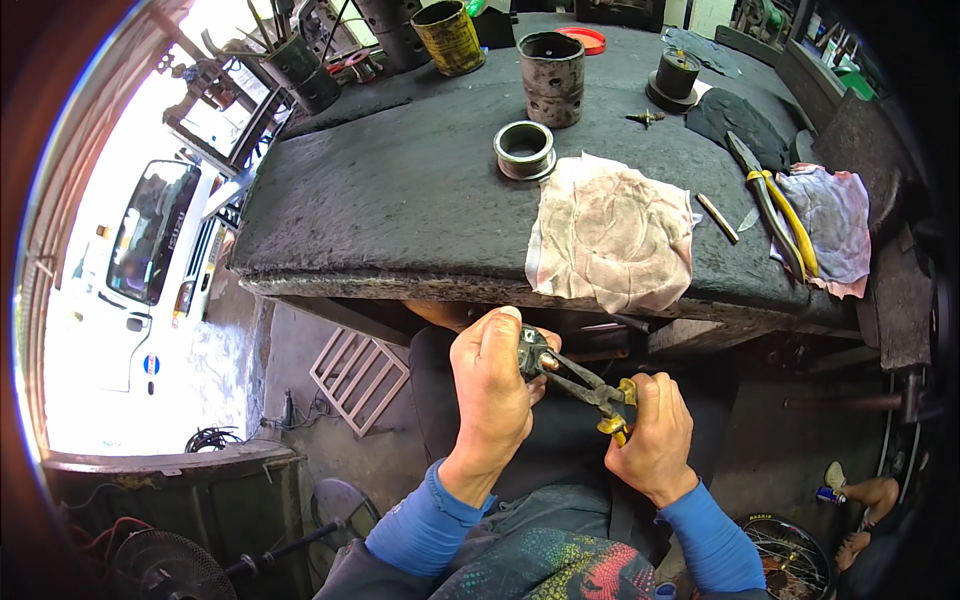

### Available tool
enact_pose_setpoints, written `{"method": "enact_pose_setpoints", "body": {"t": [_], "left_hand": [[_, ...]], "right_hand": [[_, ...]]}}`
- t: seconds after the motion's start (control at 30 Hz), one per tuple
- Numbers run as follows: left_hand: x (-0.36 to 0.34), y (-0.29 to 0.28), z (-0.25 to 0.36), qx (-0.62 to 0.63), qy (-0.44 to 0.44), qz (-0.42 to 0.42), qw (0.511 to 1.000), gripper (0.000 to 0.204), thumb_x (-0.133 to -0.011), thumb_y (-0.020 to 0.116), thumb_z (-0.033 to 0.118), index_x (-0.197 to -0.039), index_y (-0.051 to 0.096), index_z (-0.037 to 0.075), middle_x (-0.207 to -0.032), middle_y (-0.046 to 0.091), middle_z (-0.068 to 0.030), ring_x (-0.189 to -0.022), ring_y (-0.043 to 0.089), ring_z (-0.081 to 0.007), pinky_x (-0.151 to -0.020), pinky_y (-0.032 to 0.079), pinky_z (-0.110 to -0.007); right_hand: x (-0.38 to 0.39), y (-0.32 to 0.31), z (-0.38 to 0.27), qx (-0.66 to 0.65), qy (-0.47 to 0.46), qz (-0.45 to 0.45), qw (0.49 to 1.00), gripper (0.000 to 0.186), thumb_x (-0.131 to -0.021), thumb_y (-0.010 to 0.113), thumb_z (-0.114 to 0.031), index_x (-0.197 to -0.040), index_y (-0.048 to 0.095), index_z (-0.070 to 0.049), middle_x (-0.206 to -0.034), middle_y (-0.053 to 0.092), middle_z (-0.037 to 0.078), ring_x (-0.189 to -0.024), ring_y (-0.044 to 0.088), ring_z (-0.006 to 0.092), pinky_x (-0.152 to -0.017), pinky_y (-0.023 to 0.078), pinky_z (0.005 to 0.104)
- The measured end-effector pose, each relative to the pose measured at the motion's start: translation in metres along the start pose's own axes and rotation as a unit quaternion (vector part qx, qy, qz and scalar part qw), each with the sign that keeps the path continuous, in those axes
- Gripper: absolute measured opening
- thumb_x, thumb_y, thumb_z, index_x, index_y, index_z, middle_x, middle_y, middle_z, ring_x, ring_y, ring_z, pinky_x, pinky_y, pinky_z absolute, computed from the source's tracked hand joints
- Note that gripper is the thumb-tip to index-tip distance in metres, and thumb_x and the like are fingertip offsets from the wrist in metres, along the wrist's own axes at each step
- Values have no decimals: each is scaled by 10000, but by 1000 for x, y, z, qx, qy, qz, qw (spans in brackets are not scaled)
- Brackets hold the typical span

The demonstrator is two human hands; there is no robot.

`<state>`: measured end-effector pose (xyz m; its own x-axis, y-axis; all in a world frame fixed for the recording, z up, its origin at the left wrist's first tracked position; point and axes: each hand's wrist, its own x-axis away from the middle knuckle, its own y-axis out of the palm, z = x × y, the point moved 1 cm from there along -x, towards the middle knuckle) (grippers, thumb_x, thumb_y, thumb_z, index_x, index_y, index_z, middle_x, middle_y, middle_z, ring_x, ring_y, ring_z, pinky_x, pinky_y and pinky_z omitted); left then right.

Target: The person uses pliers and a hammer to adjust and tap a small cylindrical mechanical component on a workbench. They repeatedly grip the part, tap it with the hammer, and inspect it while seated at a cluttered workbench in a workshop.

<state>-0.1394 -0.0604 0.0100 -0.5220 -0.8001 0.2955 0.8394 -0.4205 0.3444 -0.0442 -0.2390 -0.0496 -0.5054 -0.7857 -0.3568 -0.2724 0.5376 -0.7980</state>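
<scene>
My left hand is closed around a small dark metal part, with the thumb up along its side. Yellow-handled long-nose pliers are gripped in my right hand. Their jaws point left and reach the part, where a coppery spot shows; whether they clamp it I cannot tell. Both hands are over my lap, just in front of the workbench edge. Fingers of the left hand hide much of the part. On the bench beyond lies a stained pale rag.
A metal ring and a rusty cylinder stand behind the rag. Larger yellow-handled pliers rest on a second cloth at right, near a thin rod. A fan is lower left; a person's legs show lower right.
</scene>
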Motion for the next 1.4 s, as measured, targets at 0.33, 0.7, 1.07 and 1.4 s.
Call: {"method": "enact_pose_setpoints", "body": {"t": [0.33,0.7,1.07,1.4], "left_hand": [[-1,-9,-1,-33,-55,-24,998,464,-1079,525,321,-835,690,-37,-704,679,-120,-424,406,-93,-392,319,-246],[1,-16,8,-68,-123,-57,988,472,-1078,523,328,-783,659,-15,-685,667,-119,-405,384,-100,-377,302,-257],[-1,-24,12,-81,-154,-87,981,451,-1095,514,316,-814,659,-5,-711,681,-125,-417,391,-94,-377,295,-252],[-5,-33,18,-78,-200,-90,973,415,-1112,478,357,-919,664,40,-740,677,-114,-436,399,-83,-391,312,-234]], "right_hand": [[0,-7,9,13,-18,-25,999,658,-579,765,37,-1204,565,-2,-990,538,168,-868,572,389,-736,478,483],[-2,-17,11,27,-54,-45,997,676,-559,760,22,-1205,561,0,-989,519,170,-865,560,384,-740,469,477],[-6,-23,14,34,-76,-65,994,661,-543,758,6,-1180,582,-1,-951,515,158,-831,544,365,-745,454,460],[-12,-23,9,45,-83,-67,993,658,-540,757,5,-1176,587,-6,-950,517,155,-831,539,357,-742,452,455]]}}
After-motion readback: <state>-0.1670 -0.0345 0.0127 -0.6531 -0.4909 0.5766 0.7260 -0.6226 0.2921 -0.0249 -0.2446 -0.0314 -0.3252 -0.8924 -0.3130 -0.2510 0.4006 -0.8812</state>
